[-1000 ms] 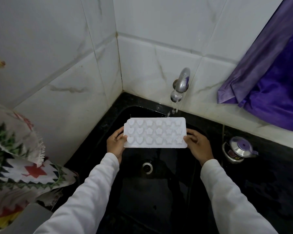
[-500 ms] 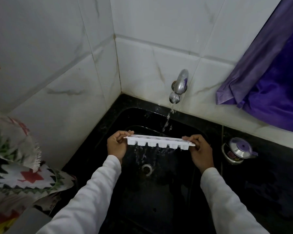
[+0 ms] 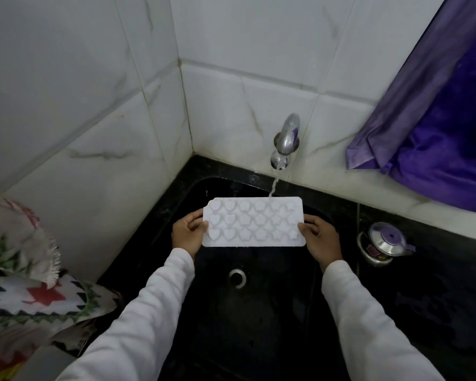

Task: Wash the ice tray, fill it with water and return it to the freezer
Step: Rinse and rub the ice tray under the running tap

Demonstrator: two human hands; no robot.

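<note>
A white ice tray (image 3: 254,222) with heart and star shaped cells is held flat over the black sink (image 3: 259,312), cells facing up. My left hand (image 3: 187,235) grips its left end and my right hand (image 3: 320,239) grips its right end. A chrome tap (image 3: 285,140) on the tiled back wall runs a thin stream of water (image 3: 274,184) that lands at the tray's far edge, right of centre.
The sink drain (image 3: 237,277) lies below the tray. A small steel kettle with a purple lid (image 3: 382,243) stands on the black counter at the right. A purple curtain (image 3: 437,119) hangs upper right. Patterned cloth (image 3: 25,270) lies at the left.
The tray was tipped on edge half a second ago, pouring water out. It is now level again with its cells up, under the running tap.
</note>
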